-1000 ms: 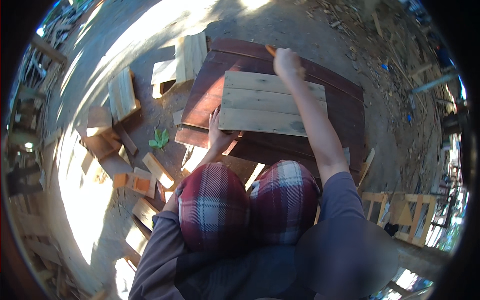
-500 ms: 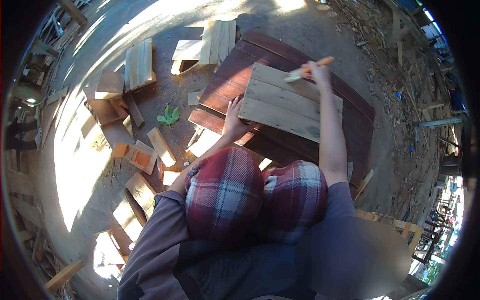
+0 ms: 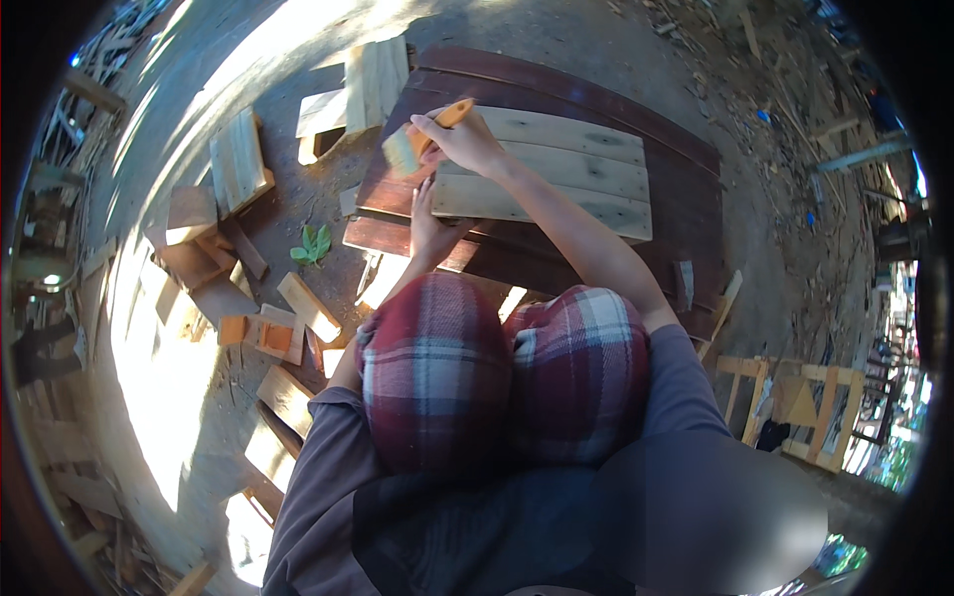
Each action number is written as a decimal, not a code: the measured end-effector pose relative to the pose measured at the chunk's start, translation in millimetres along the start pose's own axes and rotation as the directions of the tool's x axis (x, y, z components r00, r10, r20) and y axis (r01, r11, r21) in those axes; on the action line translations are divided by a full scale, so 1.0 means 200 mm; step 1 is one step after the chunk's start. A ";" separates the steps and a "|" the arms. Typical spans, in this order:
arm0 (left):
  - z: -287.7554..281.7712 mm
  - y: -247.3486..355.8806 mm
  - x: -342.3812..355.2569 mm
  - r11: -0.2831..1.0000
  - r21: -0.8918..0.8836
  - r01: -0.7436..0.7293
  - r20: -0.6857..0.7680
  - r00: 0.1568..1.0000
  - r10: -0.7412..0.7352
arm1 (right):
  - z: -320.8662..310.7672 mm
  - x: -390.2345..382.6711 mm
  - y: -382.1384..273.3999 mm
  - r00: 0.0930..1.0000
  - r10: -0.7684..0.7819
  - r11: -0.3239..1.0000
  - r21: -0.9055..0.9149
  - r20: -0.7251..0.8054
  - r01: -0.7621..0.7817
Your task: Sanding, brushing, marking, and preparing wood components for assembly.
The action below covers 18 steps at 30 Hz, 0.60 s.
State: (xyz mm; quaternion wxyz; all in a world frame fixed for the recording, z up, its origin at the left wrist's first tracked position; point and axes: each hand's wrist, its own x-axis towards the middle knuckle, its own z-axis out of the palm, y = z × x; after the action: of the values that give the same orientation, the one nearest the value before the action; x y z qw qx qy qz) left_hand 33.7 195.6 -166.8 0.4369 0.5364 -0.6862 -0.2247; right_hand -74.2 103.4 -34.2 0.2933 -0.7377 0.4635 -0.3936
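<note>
My right hand is closed on a paintbrush with an orange handle. Its pale bristles, smeared by motion, are just beyond the left end of a wooden panel. That panel is made of pale greyish planks with dark nail spots, and it lies on a larger surface of dark red boards. My left hand holds the panel's near left corner, its fingers along the left end and the thumb side by the near edge.
Pale plank pieces and a small box-like wooden piece sit on the dirt floor to the left. Several offcuts lie around a green leaf. At right is a wooden frame, with scrap wood along the edges.
My right hand has swept the paintbrush left, from over the panel's far middle to past its left end. My left hand stays at the near left corner. The whole view has shifted slightly.
</note>
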 end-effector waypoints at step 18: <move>-0.02 0.07 0.04 0.997 -0.080 0.019 0.065 0.998 -0.014 | -0.53 -0.19 0.25 0.945 0.233 0.793 -0.517 -0.231 -0.322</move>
State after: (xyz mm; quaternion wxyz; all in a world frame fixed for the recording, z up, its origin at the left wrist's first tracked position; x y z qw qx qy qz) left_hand 28.7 194.2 -151.2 0.4341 0.5165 -0.6858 -0.2727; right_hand -196.1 110.9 -31.1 0.0876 -0.6813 0.6812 -0.2531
